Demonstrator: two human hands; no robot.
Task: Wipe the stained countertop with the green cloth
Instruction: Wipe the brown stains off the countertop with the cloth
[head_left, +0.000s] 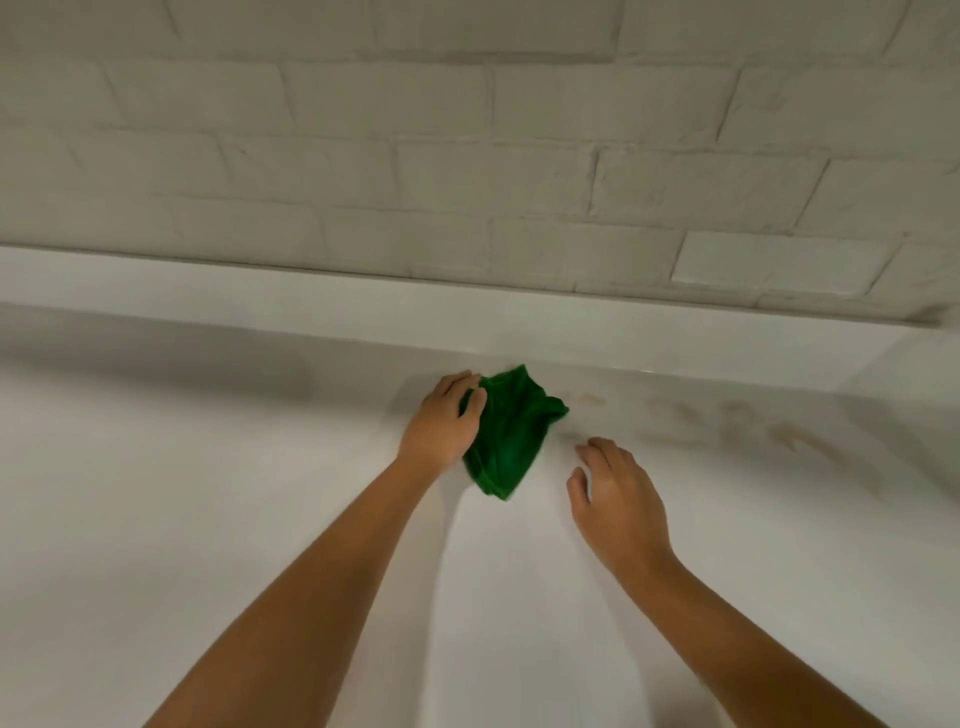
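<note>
A crumpled green cloth (511, 434) lies on the white countertop (208, 493) near its back edge. My left hand (444, 421) grips the cloth's left side, fingers curled into the fabric. My right hand (618, 499) hovers or rests on the counter just right of the cloth, fingers loosely bent, holding nothing. Brown smeared stains (743, 426) spread across the counter to the right of the cloth, with a fainter one (587, 399) close to the cloth's right corner.
A low white upstand (311, 306) runs along the back of the counter, under a white brick-pattern tiled wall (467, 156). The counter stretches wide to the left and toward me.
</note>
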